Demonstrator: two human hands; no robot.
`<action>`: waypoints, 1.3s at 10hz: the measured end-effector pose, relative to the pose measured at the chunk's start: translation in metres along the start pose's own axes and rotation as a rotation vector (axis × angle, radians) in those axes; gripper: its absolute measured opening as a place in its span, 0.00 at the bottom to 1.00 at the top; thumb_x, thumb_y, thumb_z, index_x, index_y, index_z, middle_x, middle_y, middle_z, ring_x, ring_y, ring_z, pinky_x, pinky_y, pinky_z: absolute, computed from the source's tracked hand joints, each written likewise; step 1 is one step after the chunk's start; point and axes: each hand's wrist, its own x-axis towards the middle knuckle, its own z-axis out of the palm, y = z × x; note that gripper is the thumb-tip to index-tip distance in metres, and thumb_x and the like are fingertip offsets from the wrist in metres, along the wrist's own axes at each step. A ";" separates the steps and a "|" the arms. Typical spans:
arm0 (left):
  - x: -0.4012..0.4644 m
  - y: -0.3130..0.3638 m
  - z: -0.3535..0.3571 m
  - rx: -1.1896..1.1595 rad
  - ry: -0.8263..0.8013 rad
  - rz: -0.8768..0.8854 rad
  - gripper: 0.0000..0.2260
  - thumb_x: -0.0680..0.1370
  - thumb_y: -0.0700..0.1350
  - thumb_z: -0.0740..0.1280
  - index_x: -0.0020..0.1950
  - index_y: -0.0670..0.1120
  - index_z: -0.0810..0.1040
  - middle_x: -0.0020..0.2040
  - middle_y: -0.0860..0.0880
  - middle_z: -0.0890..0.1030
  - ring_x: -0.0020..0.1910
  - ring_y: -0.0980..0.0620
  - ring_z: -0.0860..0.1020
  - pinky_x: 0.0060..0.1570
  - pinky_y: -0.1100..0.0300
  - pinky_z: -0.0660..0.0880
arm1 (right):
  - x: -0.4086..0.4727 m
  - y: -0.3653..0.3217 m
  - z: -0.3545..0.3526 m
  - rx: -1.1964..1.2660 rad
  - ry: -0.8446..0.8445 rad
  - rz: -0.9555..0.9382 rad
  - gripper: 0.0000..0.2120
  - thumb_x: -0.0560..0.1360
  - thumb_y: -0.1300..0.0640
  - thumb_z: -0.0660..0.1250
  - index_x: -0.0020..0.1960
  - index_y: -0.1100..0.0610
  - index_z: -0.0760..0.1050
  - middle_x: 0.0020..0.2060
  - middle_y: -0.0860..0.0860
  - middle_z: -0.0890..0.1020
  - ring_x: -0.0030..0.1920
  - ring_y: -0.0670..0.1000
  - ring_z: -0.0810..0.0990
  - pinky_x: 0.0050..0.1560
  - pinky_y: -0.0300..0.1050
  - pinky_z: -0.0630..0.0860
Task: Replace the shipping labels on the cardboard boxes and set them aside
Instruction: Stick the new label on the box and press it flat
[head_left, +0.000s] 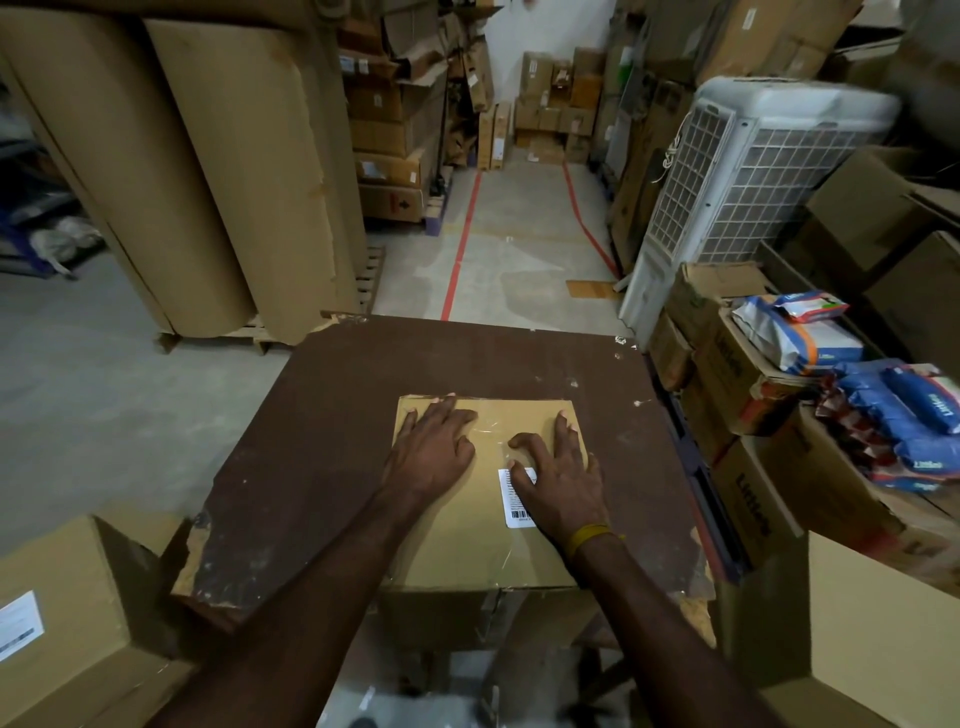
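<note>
A flat cardboard box (467, 551) lies on the worn brown table (322, 457), its near edge at the table's front. A white barcode label (514, 501) is stuck on its top under clear tape, partly hidden by my right hand. My left hand (434, 449) rests flat on the box's far left part, fingers spread. My right hand (558, 478) lies flat on the box's right side, fingers straight, palm over the label.
A cardboard box with a white label (57, 618) stands at the lower left. Another box (878, 618) is at the lower right. Stacked cartons with blue packets (904, 415) crowd the right. A white air cooler (743, 176) and large cardboard rolls (197, 171) flank the aisle.
</note>
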 end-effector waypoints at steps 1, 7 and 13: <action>0.000 0.001 -0.001 -0.001 -0.004 0.000 0.22 0.81 0.48 0.57 0.76 0.55 0.67 0.80 0.51 0.59 0.80 0.52 0.55 0.78 0.50 0.47 | -0.001 0.001 0.000 -0.011 -0.005 -0.012 0.17 0.81 0.40 0.54 0.68 0.37 0.64 0.81 0.53 0.46 0.80 0.56 0.48 0.74 0.62 0.54; -0.001 0.001 0.000 -0.012 0.012 -0.001 0.22 0.80 0.47 0.58 0.75 0.55 0.68 0.80 0.50 0.59 0.79 0.52 0.56 0.78 0.50 0.47 | 0.000 0.001 0.001 -0.006 0.007 -0.013 0.13 0.80 0.40 0.55 0.64 0.39 0.65 0.81 0.53 0.48 0.80 0.56 0.49 0.73 0.62 0.56; 0.000 0.001 -0.001 -0.006 0.003 0.000 0.22 0.81 0.49 0.57 0.75 0.55 0.67 0.80 0.51 0.59 0.79 0.52 0.56 0.78 0.51 0.47 | 0.000 0.001 -0.002 0.004 -0.016 -0.016 0.13 0.80 0.41 0.55 0.64 0.39 0.65 0.81 0.53 0.46 0.80 0.57 0.48 0.74 0.63 0.54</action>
